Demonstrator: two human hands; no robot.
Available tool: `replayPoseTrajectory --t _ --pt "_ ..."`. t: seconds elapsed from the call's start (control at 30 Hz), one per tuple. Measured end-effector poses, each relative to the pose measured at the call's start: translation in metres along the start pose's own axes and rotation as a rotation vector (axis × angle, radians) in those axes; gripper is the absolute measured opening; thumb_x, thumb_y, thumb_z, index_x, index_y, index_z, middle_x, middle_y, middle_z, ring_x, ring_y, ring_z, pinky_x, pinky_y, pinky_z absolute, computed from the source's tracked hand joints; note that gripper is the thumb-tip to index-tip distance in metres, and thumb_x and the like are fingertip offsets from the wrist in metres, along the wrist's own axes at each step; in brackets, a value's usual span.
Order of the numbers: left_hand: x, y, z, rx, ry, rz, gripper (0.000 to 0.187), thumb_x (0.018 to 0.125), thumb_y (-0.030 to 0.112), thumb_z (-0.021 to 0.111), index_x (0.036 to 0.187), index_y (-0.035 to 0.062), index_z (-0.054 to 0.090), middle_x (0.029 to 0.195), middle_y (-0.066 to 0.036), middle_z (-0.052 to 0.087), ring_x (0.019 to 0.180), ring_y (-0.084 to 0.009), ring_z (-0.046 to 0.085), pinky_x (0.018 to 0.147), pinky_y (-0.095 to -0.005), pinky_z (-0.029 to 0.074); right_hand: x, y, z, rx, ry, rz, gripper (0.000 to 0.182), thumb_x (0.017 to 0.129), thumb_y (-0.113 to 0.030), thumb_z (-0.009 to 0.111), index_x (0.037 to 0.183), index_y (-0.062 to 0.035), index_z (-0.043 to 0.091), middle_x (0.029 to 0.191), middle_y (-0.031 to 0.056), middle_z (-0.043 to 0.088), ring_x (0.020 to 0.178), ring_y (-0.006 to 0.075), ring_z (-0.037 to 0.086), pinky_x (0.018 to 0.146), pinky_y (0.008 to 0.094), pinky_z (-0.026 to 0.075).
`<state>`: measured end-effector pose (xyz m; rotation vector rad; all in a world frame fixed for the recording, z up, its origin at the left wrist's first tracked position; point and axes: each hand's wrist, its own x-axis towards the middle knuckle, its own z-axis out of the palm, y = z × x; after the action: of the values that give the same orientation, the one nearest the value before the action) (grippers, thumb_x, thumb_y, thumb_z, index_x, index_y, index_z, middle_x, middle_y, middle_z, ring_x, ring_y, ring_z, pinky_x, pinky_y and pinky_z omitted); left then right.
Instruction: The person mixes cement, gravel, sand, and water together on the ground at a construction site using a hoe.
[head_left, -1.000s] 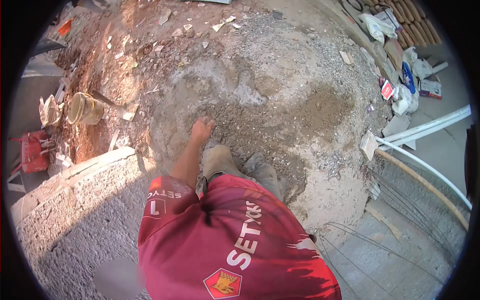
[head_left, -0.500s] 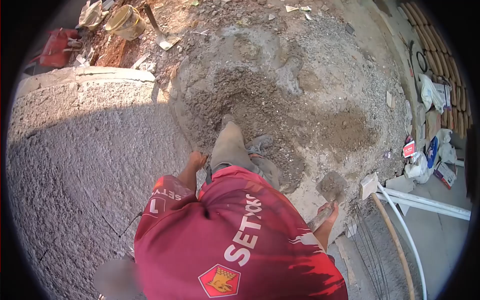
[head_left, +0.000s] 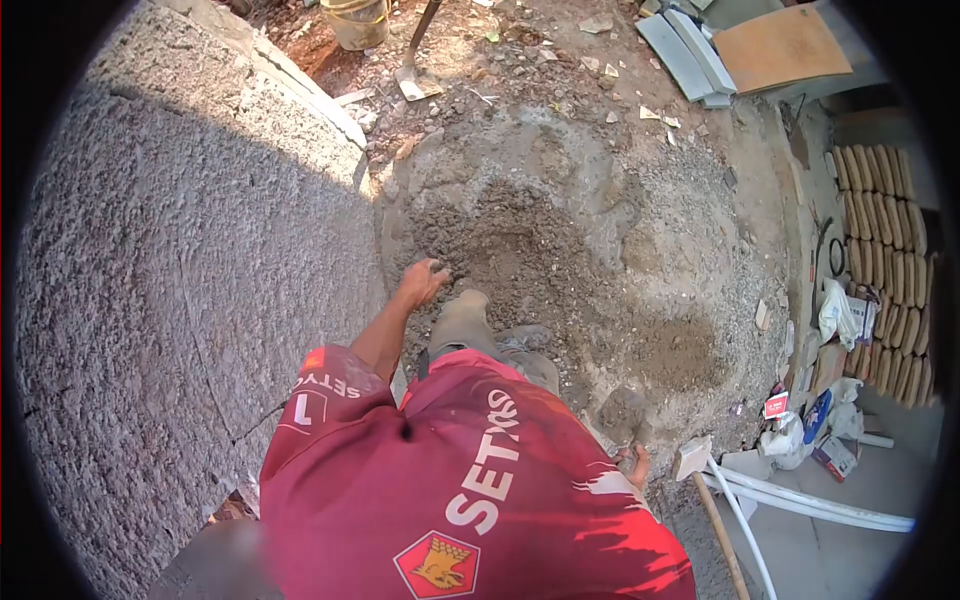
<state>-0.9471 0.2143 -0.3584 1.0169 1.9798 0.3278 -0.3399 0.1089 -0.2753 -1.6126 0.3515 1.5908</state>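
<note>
My left hand (head_left: 424, 283) hangs above the edge of the wet mortar heap (head_left: 500, 245), beside the rough grey surface. Its fingers are curled in, and whatever they hold, if anything, is too small to make out. Low on the right, my right hand (head_left: 634, 466) is closed around a trowel, partly hidden by my red shirt (head_left: 470, 470). Grey mortar covers the trowel's blade (head_left: 622, 412), which points forward over the ground. My trouser leg (head_left: 462, 318) and a shoe show between the hands, at the heap's near side.
A rough grey concrete surface (head_left: 200, 270) fills the left. A bucket (head_left: 357, 22) and a shovel (head_left: 415, 82) stand at the back. Boards (head_left: 780, 48) lie back right, with stacked sacks (head_left: 885, 260), plastic bags (head_left: 838, 315) and white pipes (head_left: 810, 502) down the right side.
My left hand has risen forward from beside my leg towards the mortar heap. My right hand and the trowel have drawn back closer to my body. The view has turned to the right.
</note>
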Motion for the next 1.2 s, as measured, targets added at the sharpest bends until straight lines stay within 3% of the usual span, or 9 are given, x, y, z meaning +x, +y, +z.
replayPoseTrajectory --t 0.2,0.3,0.37,0.43,0.6,0.77,0.83,0.93,1.2 --pt "-0.021 -0.15 -0.035 -0.018 0.137 -0.245 0.053 0.083 0.039 0.061 0.116 -0.0021 0.061 0.106 -0.028 0.065 0.104 -0.0426 0.061 0.089 -0.0456 0.049 -0.029 0.053 0.019 -0.169 0.025 0.07 0.019 0.085 -0.028 0.067 0.089 -0.0138 0.055 0.071 0.0026 0.058 0.062 0.0149 0.058 0.056 0.0283 0.05" --pt "-0.064 -0.196 -0.054 0.101 0.145 -0.328 0.053 0.081 0.039 0.061 0.111 -0.0047 0.063 0.11 -0.029 0.063 0.107 -0.043 0.059 0.092 -0.0459 0.048 -0.003 0.085 -0.033 -0.299 0.042 -0.273 0.025 0.085 -0.034 0.066 0.085 -0.0115 0.056 0.071 0.0036 0.059 0.061 0.0173 0.057 0.058 0.0317 0.05" --pt "-0.073 -0.218 -0.058 0.204 0.118 -0.366 0.053 0.081 0.039 0.06 0.109 -0.0056 0.064 0.111 -0.03 0.062 0.108 -0.043 0.059 0.093 -0.0461 0.047 0.059 0.087 -0.112 -0.146 -0.225 0.372 0.033 0.083 -0.041 0.065 0.08 -0.0092 0.056 0.07 0.0051 0.059 0.062 0.0183 0.057 0.061 0.0328 0.05" --pt "-0.064 -0.265 -0.034 0.409 0.078 -0.131 0.052 0.081 0.041 0.058 0.1 -0.007 0.066 0.099 -0.03 0.066 0.098 -0.043 0.063 0.087 -0.0468 0.05 0.029 0.104 -0.104 -0.046 -0.167 0.462 0.035 0.082 -0.043 0.065 0.078 -0.0092 0.056 0.069 0.0057 0.059 0.062 0.0188 0.057 0.061 0.0324 0.05" --pt "-0.022 -0.184 -0.031 -0.03 -0.174 -0.351 0.052 0.081 0.042 0.057 0.088 -0.0078 0.068 0.07 -0.026 0.066 0.073 -0.0397 0.068 0.071 -0.047 0.053 -0.002 0.126 -0.039 0.035 -0.039 0.262 0.028 0.08 -0.039 0.068 0.08 -0.0125 0.058 0.067 0.0053 0.06 0.061 0.0193 0.059 0.057 0.0326 0.051" --pt "0.065 -0.131 -0.017 0.039 -0.177 -0.021 0.047 0.085 0.035 0.062 0.116 -0.0003 0.064 0.107 -0.026 0.066 0.104 -0.0396 0.063 0.089 -0.0439 0.048 -0.056 0.177 -0.011 0.334 0.035 0.15 0.017 0.08 -0.026 0.069 0.086 -0.0169 0.056 0.07 0.0041 0.06 0.063 0.0161 0.059 0.056 0.0308 0.051" --pt "0.105 -0.133 -0.018 0.106 -0.082 0.209 0.051 0.088 0.03 0.063 0.125 -0.0033 0.055 0.075 -0.007 0.061 0.059 -0.0123 0.055 0.052 -0.0275 0.046 -0.06 0.189 -0.012 0.405 0.074 0.129 0.019 0.079 -0.025 0.07 0.086 -0.0169 0.055 0.07 0.0037 0.059 0.063 0.0164 0.059 0.056 0.0307 0.051" --pt "0.11 -0.095 -0.048 0.048 -0.048 0.199 0.05 0.088 0.03 0.064 0.125 -0.0031 0.056 0.079 -0.009 0.062 0.062 -0.0129 0.057 0.054 -0.0274 0.047 -0.069 0.204 -0.004 0.416 0.143 0.086 0.021 0.078 -0.024 0.071 0.088 -0.0161 0.054 0.071 0.0037 0.059 0.063 0.0168 0.059 0.056 0.0306 0.05" --pt "0.08 -0.151 -0.076 -0.409 -0.161 -0.376 0.044 0.089 0.027 0.06 0.119 -0.0045 0.058 0.093 -0.015 0.064 0.08 -0.0264 0.062 0.06 -0.0405 0.048 -0.057 0.231 -0.018 0.562 0.195 0.143 0.026 0.075 -0.027 0.069 0.089 -0.013 0.051 0.068 0.0034 0.055 0.057 0.0207 0.057 0.049 0.0374 0.048"
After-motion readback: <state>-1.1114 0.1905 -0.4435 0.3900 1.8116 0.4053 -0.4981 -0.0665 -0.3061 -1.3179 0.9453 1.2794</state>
